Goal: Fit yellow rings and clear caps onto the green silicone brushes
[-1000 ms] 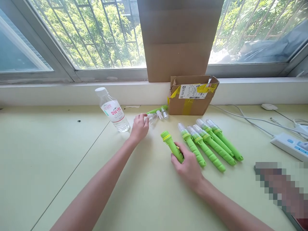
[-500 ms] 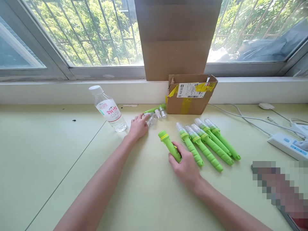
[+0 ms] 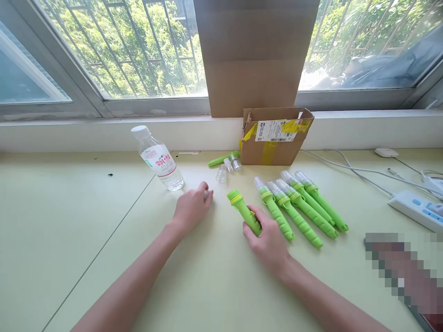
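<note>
My right hand is closed around a green plastic handle, whose ribbed top has a yellow band and no cap on it. To its left, my left hand pinches a small clear plastic cap, mostly hidden by the fingers. Just beyond that hand, a loose clear cap stands on the table. Two more clear caps lie farther back beside another green handle. Several green handles with clear caps fitted lie side by side to the right of my right hand.
A water bottle stands tilted in view behind my left hand. At the back is an opened cardboard box with yellow tape. White cables and a power strip lie at right, above a pixelated object.
My left hand has drawn back toward me from the loose caps, with a clear cap between its fingers. My right hand still holds the green handle in the same place.
</note>
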Tool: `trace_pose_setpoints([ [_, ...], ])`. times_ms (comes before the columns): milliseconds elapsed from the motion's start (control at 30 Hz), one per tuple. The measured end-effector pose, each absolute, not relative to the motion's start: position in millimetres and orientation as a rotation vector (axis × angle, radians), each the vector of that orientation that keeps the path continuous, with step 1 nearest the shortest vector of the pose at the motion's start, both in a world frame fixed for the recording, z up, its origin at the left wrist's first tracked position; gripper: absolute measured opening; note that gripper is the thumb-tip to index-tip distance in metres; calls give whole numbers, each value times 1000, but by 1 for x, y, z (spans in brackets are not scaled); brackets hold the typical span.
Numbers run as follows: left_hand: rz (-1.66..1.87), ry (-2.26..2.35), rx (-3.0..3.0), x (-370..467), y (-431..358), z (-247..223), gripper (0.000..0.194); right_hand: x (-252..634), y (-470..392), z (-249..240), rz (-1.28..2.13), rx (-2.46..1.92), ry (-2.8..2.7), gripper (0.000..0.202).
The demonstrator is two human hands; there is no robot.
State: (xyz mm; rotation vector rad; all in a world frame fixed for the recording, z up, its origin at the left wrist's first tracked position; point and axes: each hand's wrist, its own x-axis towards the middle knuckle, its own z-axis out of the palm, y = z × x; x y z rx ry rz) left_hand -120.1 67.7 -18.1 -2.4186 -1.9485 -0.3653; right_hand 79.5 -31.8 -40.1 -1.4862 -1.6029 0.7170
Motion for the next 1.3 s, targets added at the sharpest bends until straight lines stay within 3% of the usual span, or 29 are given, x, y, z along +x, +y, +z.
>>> trace_pose_setpoints([
  [300,-429,-2251,-2271,-139,48,-16,27,78,-35,-41,676,-1479,-1630,35],
  [533,-555,-2527,-2282,-148,48,-13,40,78,-36,-41,693,-1503,-1658,37],
  [633,-790,-2479,-2413,-145,44,-13,33,78,-35,-43,638,-1505,-1745,39],
  [800,-1577,-2428,-2556,-127,35,-16,29,78,-36,-47,560,-1479,-1895,46],
  [900,-1874,-2368,-2553,-117,30,-17,27,78,-37,-47,552,-1460,-1922,49],
  [1100,-2178,-2337,-2529,-114,27,-10,37,79,-37,-48,582,-1417,-1863,50],
  [1300,-2108,-2321,-2607,-112,28,2,33,78,-38,-47,609,-1316,-1792,46],
])
